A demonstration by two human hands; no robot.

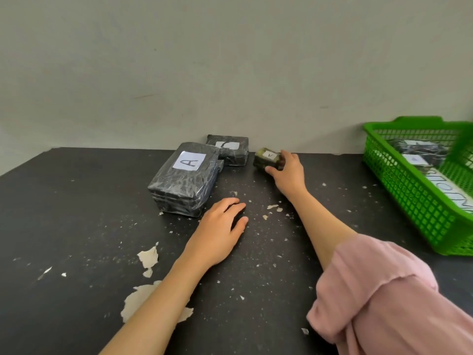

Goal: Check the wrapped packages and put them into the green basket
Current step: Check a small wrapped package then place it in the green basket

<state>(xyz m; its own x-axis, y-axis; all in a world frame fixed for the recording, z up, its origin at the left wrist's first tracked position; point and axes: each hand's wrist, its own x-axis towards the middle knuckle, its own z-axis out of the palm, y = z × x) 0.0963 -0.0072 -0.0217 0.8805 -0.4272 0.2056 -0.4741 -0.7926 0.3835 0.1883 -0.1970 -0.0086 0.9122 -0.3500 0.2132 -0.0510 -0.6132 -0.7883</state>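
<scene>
A large black wrapped package labelled A (183, 179) lies on the dark table (76, 213). Behind it, against the wall, sits a smaller black package labelled C (228, 149). To their right, a small olive-green wrapped package (266, 159) with a white label is gripped by my right hand (288, 175), thumb under and fingers over it. My left hand (217, 231) rests flat on the table just right of package A, holding nothing. The green basket (419, 201) stands at the right edge and holds several wrapped packages.
A grey wall runs along the table's far edge. Peeled patches and pale flakes mark the tabletop near my left forearm. A pink sleeve covers my right upper arm at the bottom right.
</scene>
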